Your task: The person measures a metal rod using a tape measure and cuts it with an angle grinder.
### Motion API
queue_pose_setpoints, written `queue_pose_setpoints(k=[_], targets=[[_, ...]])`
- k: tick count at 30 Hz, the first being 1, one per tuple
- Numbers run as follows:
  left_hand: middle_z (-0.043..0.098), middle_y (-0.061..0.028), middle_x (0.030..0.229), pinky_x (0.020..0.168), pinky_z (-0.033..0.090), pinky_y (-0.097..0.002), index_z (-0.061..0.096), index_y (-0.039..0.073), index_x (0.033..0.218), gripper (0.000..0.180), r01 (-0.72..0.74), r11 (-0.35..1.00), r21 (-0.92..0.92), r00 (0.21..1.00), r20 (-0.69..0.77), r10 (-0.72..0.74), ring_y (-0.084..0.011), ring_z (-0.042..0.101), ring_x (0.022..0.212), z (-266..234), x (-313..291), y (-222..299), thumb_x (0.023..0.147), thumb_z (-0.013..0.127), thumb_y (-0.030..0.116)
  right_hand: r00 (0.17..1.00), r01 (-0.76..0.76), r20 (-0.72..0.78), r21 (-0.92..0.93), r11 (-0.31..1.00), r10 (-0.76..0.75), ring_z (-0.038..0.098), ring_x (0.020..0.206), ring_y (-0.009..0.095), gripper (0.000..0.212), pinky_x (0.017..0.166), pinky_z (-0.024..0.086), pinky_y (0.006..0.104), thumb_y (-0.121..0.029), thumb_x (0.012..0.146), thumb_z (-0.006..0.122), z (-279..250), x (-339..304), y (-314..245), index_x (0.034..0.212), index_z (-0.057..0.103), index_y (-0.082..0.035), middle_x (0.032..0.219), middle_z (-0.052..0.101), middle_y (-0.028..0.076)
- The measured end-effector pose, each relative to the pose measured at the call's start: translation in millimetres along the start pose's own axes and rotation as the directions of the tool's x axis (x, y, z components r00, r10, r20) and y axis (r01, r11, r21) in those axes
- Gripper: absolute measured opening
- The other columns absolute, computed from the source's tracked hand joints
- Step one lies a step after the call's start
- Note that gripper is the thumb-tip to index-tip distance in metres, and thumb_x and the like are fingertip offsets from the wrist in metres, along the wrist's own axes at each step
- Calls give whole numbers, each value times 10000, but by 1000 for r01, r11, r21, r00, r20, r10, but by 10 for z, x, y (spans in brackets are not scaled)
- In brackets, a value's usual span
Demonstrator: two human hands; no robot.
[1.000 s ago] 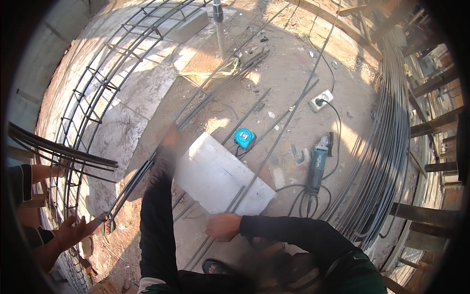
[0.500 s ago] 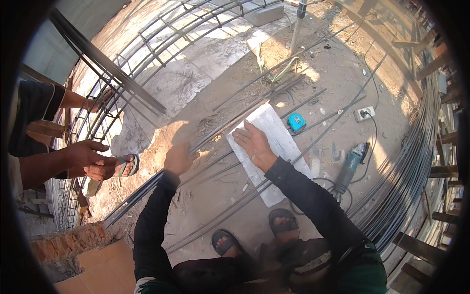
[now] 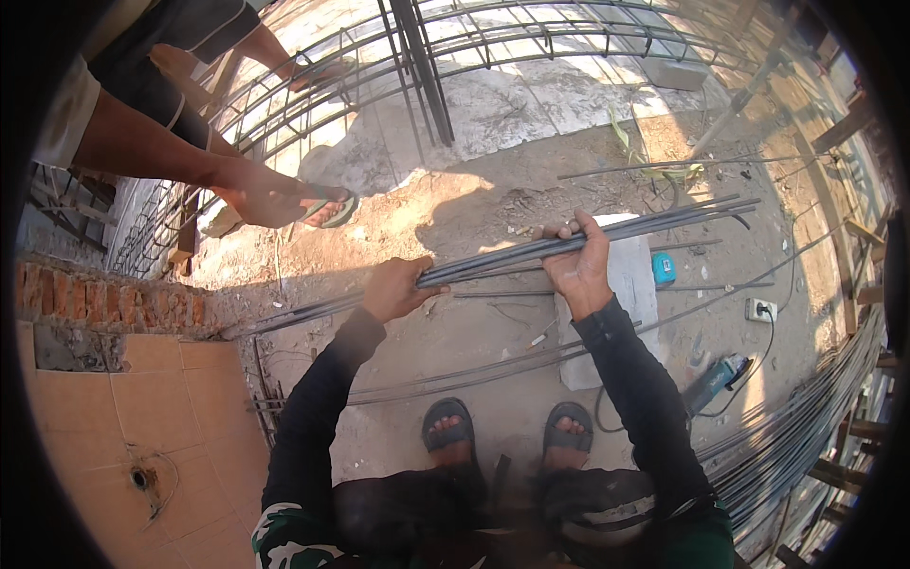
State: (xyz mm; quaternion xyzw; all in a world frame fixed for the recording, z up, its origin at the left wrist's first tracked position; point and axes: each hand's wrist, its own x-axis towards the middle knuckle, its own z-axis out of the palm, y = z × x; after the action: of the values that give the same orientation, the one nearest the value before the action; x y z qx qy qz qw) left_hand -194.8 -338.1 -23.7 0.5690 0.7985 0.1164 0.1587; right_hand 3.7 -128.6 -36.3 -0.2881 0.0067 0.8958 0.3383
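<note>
A bundle of several thin grey steel rebars [image 3: 488, 265] slants across in front of me, its far right ends raised off the ground. My left hand [image 3: 396, 288] is closed round the bundle left of the middle. Farther right, my right hand [image 3: 580, 266] cups the same rebars from below, palm up, fingers and thumb curled about them. Under the right hand lies a pale rectangular board [image 3: 626, 332], partly covered by my forearm. Just right of it sits a turquoise tape measure [image 3: 664, 268]. The bundle's left end reaches the low brick edge.
A co-worker's hand [image 3: 268, 197] hangs at upper left, near a tied rebar cage [image 3: 531, 47]. An angle grinder [image 3: 716, 382] and a white socket block [image 3: 760, 310] with a cable lie right, beside stacked long rebars [image 3: 796, 427]. A brick edge [image 3: 114, 302] borders orange tiles [image 3: 152, 408] at left.
My hands have closed on the rebar bundle and raised its right part off the ground. The view has swung left. The co-worker's hands, earlier close together, have lowered.
</note>
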Motion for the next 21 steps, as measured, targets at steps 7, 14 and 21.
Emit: queue_pose_setpoints(k=[7, 14, 21], targets=[[592, -94, 599, 560, 466, -432, 606, 95, 818, 394, -110, 994, 13, 955, -277, 109, -321, 620, 604, -200, -2, 86, 818, 706, 476, 946, 212, 283, -178, 961, -156, 426, 564, 150, 378, 755, 428, 383, -264, 997, 471, 880, -621, -36, 646, 374, -163, 516, 319, -21], [532, -119, 557, 517, 422, -377, 618, 55, 813, 314, -261, 950, -174, 801, -587, 112, -291, 547, 509, -433, 133, 320, 809, 779, 324, 844, 399, 501, -343, 851, -194, 414, 521, 127, 353, 682, 434, 360, -214, 953, 536, 1976, -1005, 25, 651, 357, -172, 515, 318, -32], [503, -98, 559, 498, 384, -321, 639, 29, 916, 255, -219, 907, -359, 714, -692, -102, -182, 441, 490, -864, 245, 381, 846, 754, 246, 519, 641, 849, -310, 702, -100, 576, 674, 138, 203, 611, 468, 273, -270, 948, 630, 2765, -777, 326, 957, 588, -72, 752, 579, 27]])
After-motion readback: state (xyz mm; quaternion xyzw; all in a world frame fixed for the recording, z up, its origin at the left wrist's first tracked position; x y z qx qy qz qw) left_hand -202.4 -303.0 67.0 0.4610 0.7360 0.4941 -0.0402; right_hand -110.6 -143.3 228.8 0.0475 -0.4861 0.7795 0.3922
